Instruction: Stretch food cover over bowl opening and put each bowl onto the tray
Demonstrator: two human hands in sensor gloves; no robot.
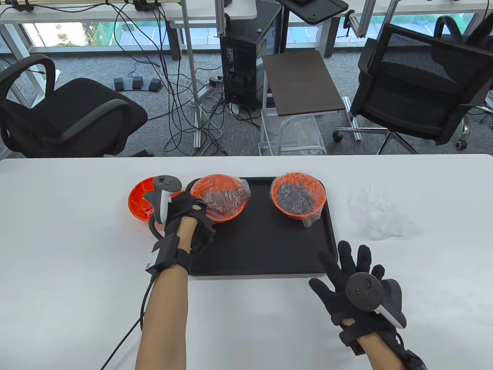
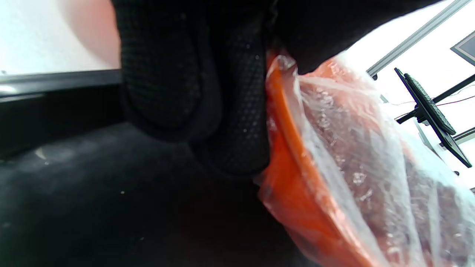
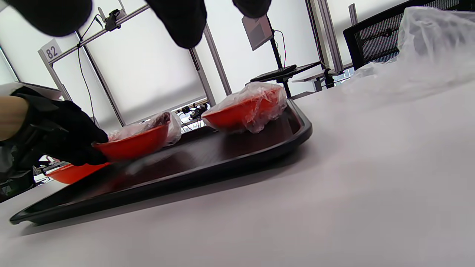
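1. Left hand fingers grip the film-covered orange plastic bowl at the black rectangular tray's left edge.
2. We set it flat, then release.
3. Right hand fingers spread, empty.

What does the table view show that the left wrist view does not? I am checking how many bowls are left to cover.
Only the table view shows the third, uncovered orange bowl on the table left of the tray, the second covered bowl on the tray, the spare covers to its right, and the open right hand.

Only the left wrist view shows, close up, the left hand's fingers against the bowl's rim.

Both show the left hand holding the covered bowl over the black tray.
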